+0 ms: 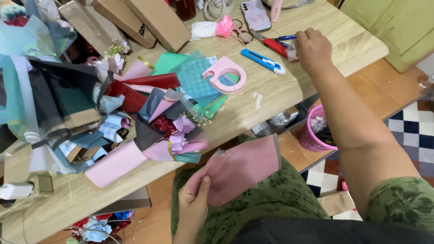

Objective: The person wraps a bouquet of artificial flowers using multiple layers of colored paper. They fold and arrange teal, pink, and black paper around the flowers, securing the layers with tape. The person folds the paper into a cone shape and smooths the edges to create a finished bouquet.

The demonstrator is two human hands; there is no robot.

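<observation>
While the left hand (193, 205) pinches a pink paper sheet (242, 169) steady, the right hand (312, 47) closes on red-handled scissors (274, 45) across the table (271, 97).

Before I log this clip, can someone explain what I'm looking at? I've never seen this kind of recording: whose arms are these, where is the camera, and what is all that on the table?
There is no machine here. The one picture comes from a camera worn on a person's head, looking down at their own bare hands. The left hand pinches a folded sheet of pink wrapping paper over the lap. The right hand reaches across the wooden table to red-handled scissors. Near them lie a blue utility knife, a pink tape dispenser and a phone. A small wrapped bouquet sits among coloured paper sheets. A pink basket stands on the floor.
</observation>
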